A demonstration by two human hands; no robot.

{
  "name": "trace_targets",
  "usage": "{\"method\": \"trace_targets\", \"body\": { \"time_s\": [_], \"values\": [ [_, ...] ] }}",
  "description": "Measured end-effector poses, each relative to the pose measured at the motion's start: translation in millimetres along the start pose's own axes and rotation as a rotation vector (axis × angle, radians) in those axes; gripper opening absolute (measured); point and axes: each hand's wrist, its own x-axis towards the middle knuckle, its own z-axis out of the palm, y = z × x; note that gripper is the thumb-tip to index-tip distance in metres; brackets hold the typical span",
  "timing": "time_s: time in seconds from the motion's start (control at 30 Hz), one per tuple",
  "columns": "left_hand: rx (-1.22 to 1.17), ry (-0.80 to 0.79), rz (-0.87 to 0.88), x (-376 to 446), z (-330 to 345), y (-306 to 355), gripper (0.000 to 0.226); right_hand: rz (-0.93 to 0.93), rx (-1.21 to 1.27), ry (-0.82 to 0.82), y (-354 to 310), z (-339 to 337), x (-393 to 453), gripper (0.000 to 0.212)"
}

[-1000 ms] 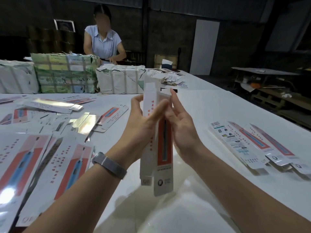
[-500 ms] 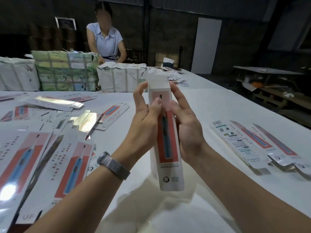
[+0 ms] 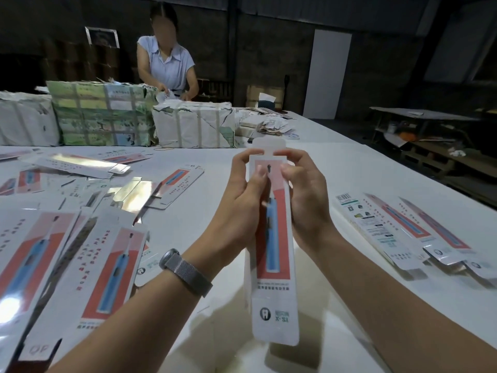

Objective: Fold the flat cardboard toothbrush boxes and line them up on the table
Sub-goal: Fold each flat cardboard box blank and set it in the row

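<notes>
A long white toothbrush box [image 3: 274,270] with a red panel and a blue brush picture stands upright above the white table [image 3: 336,168], its printed front facing me. My left hand [image 3: 242,200] grips its upper left edge, thumb on the front. My right hand [image 3: 306,200] grips the upper right edge, fingers curled over the top flap. Three folded boxes [image 3: 403,230] lie side by side on the table at the right. A heap of flat boxes [image 3: 67,254] covers the table at the left.
Strapped paper-wrapped bundles [image 3: 102,114] stand along the table's far side, and a person in a light shirt [image 3: 166,63] works behind them. Loose paper scraps [image 3: 274,125] lie at the back. The table's right edge drops to a dark floor with pallets [image 3: 443,157].
The box has turned from edge-on to face me and opened into a tube. Both hands have shifted up to its top end and curled round the flap.
</notes>
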Motion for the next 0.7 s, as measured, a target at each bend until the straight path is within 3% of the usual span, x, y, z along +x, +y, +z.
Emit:
{"method": "trace_targets", "body": {
  "time_s": [0.17,0.3,0.4,0.5,0.7],
  "values": [
    [0.061,-0.004,-0.095,1.5,-2.3,-0.2,0.036,0.022,0.045,0.029,1.6,-3.4,2.6,0.027],
    [0.103,-0.044,-0.127,3.8,-6.9,-0.9,0.034,0.107,0.028,-0.025,-2.9,-5.0,3.5,0.013],
    [0.129,-0.064,-0.12,3.9,-6.5,-1.1,0.029,0.147,0.049,-0.013,-6.4,-6.4,7.2,0.021],
    [0.167,-0.087,-0.089,3.0,-6.3,-1.2,0.031,0.163,0.085,-0.037,-8.8,-9.6,10.4,0.01],
    [0.255,-0.158,-0.1,3.0,-6.7,4.4,0.033,0.176,0.064,-0.043,-15.6,-12.8,11.7,0.014]
  ]
}}
